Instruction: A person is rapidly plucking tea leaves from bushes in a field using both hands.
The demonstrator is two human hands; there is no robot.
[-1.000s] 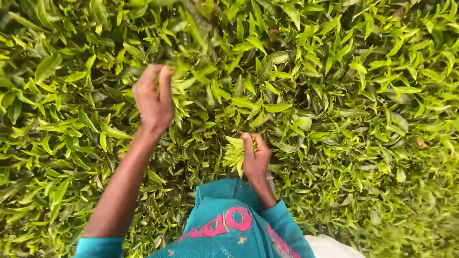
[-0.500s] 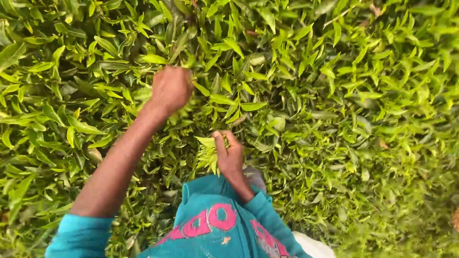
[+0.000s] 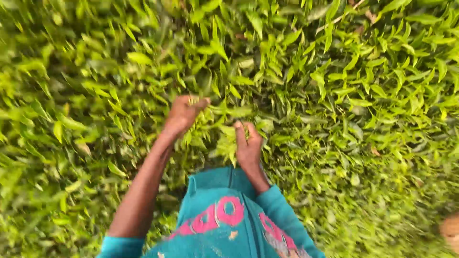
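Outdoors in daylight, a dense hedge of bushes (image 3: 363, 95) fills the whole view, packed with narrow, glossy green leaves and paler yellow-green tips. A few thin brown twigs (image 3: 342, 16) show at the top. The left side is blurred; the right side is sharper and brightly lit.

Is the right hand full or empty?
Full: the right hand is closed around a bunch of leaves that stick out beside its fingers.

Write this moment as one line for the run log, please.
left hand: closed among bush leaves | right hand: holds bunch of picked leaves | leafy bush all around | image partly blurred
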